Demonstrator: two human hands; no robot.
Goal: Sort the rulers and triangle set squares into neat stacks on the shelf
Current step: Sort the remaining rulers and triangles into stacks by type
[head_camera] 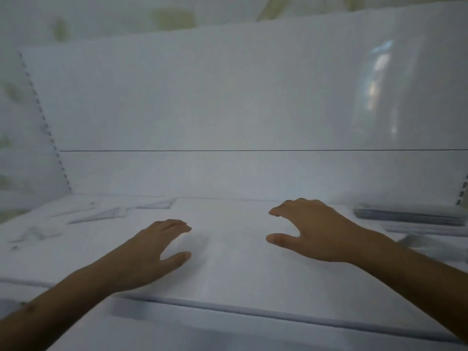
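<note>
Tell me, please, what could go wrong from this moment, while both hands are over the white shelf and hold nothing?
1. The clear pieces at the far left are nearly invisible on the white shelf; the left hand could miss some or knock them.
2. The stack at the far right sits close to the right forearm; a careless sweep might push it askew.
3. The view is blurred, so rulers and set squares may be mixed.

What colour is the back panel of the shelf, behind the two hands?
White, plain and glossy; the back panel shows best in the head view, though blurred.
</note>
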